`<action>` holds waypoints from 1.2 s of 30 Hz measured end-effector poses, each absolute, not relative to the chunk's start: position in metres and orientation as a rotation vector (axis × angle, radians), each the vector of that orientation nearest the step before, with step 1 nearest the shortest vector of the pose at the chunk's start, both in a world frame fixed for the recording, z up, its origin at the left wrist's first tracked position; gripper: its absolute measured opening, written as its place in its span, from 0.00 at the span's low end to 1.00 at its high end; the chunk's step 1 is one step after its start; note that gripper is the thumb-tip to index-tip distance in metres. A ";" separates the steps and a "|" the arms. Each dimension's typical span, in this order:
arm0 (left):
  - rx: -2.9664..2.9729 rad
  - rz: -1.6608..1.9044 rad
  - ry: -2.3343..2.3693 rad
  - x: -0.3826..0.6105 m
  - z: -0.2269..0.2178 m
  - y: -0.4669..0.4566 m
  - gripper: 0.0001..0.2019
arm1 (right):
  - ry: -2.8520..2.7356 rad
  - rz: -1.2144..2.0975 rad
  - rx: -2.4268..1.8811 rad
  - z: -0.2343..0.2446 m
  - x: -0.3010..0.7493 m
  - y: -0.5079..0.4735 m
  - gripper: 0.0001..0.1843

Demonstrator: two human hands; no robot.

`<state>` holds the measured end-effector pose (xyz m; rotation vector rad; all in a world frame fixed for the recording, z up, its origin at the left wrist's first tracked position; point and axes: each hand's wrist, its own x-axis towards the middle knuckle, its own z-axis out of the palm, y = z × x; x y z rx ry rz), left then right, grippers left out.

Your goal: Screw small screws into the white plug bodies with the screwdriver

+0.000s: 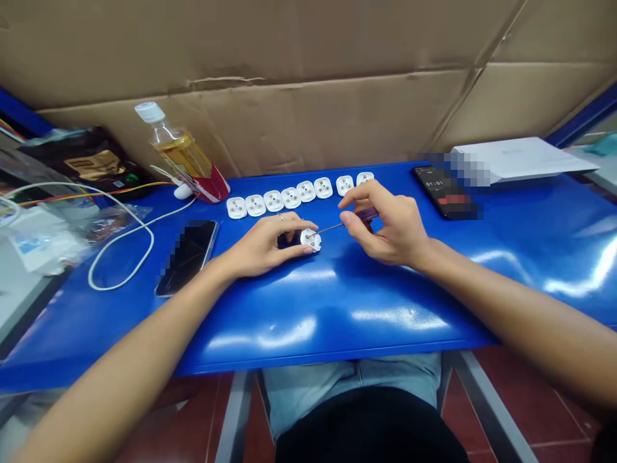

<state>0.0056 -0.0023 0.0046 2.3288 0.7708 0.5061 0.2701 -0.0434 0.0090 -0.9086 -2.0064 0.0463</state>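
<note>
Plug (312, 240), white and round with metal contacts on its face, sits on the blue table (337, 321) directly in front of you, a little left of centre, gripped by your left hand (260, 247). That hand is the nearer one: it lies palm down with the wrist toward the lower left, fingers reaching right, and its thumb and fingertips are clamped around the plug's rim. A dark shape shows under the palm, but you can't tell what it is. Your right hand (385, 222) is up and to the right of the plug, clear of it, with its thumb and fingers pinched together on a screwdriver (367, 214) with a dark purple handle. The thin shaft runs left and slightly down from that hand, its long axis pointing across the gap, and the tip meets the plug's face near a central metal contact. Your right wrist is bent, forearm coming in from the lower right. Behind your hands, a row of eight similar plugs (291, 198) runs along the table's far side, faces up. To the left are a phone (187, 257), a white cable (120, 257) and a bottle (186, 154). A second phone (446, 191) lies at the far right, its screen lit.
</note>
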 end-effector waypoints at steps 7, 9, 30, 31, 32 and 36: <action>2.339 0.510 0.760 0.005 0.005 -0.002 0.22 | -2.036 0.031 -0.903 0.009 0.271 -0.044 0.08; 2.338 0.509 0.762 0.005 0.004 -0.002 0.22 | -2.047 0.023 -0.907 0.009 0.271 -0.044 0.09; 2.313 0.510 0.750 0.005 0.006 -0.003 0.21 | -2.036 0.015 -0.929 0.009 0.273 -0.044 0.07; 2.312 0.507 0.751 0.005 0.005 -0.003 0.21 | -2.041 0.023 -0.922 0.009 0.273 -0.044 0.08; 2.310 0.506 0.755 0.005 0.005 -0.003 0.21 | -2.052 0.039 -0.903 0.008 0.273 -0.044 0.09; 2.312 0.506 0.749 0.004 0.005 -0.003 0.21 | -2.047 0.031 -0.915 0.009 0.273 -0.044 0.08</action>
